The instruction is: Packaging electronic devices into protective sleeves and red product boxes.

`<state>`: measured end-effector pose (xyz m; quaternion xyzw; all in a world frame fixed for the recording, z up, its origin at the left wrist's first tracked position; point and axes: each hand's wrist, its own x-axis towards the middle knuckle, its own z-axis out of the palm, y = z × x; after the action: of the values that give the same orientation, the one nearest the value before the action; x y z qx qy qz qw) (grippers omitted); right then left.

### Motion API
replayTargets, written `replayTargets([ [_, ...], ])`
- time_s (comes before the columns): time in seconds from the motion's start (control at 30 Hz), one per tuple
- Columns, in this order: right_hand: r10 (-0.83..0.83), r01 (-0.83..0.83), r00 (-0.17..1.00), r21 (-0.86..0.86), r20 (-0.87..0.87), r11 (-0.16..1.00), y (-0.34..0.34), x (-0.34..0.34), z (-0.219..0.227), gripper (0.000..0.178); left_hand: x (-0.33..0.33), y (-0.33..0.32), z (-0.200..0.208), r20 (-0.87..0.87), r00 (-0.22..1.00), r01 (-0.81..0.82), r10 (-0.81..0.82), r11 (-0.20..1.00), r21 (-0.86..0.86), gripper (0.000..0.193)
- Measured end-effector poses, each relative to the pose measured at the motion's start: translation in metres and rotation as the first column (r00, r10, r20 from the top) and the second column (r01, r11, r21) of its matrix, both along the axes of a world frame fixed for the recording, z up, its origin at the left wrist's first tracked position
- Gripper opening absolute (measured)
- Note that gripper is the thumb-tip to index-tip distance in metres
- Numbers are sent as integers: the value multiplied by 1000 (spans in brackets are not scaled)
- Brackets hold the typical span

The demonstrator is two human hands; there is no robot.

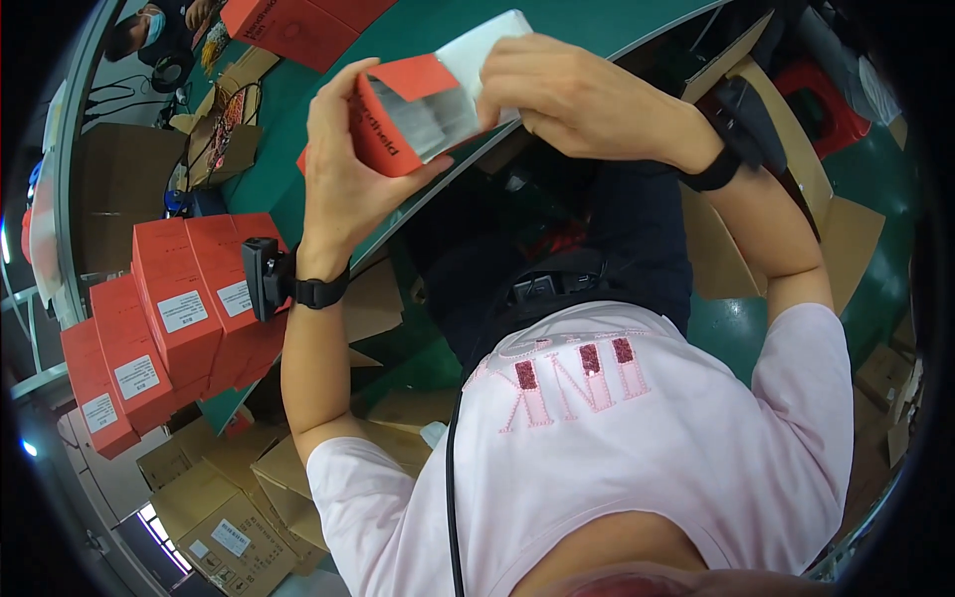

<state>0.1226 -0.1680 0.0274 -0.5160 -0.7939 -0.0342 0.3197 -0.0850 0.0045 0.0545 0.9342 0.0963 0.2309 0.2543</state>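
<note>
My left hand (336, 174) is wrapped round a small red cardboard box (376, 134), thumb on its near side and fingers over the far side. The box is tilted, with its open end toward the right. Something pale and shiny, too blurred to name, shows inside it. A white inner flap (476, 48) stands out from the open end. My right hand (562, 95) is closed at that flap, its curled fingers pressed against the edge; the fingertips are partly hidden.
Red boxes (184, 298) with white labels are stacked on the left of the green table (284, 129); more red boxes (308, 30) lie at the far side. Open cartons (214, 497) stand below left and right. A red stool (816, 104) and another person (149, 35) are farther off.
</note>
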Motion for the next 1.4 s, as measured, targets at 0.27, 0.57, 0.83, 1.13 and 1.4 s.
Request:
replayTargets([
  [0.27, -162, 80, 945, -280, -285, 957, -4, -16, -6, 45, 3, -1, 2, -126, 992, 39, -33, 998, 47, 99],
  [0.57, -176, 94, 941, -277, -290, 956, 38, -2, -20, 20, 21, -8, 1, -253, 957, 171, -140, 980, 105, 99],
  [0.83, -406, 321, 845, -278, -349, 905, 63, 76, -69, 22, 16, 50, -37, -323, 945, 29, 53, 970, 243, 104],
  [1.13, -416, 407, 862, -93, -289, 909, 76, 28, -46, 21, 47, 23, -56, -18, 997, -77, 80, 985, 152, 90],
  [1.4, -294, 355, 830, 44, -474, 934, 90, 2, -39, 19, 46, 22, -46, -64, 989, -137, 132, 987, -89, 102],
])
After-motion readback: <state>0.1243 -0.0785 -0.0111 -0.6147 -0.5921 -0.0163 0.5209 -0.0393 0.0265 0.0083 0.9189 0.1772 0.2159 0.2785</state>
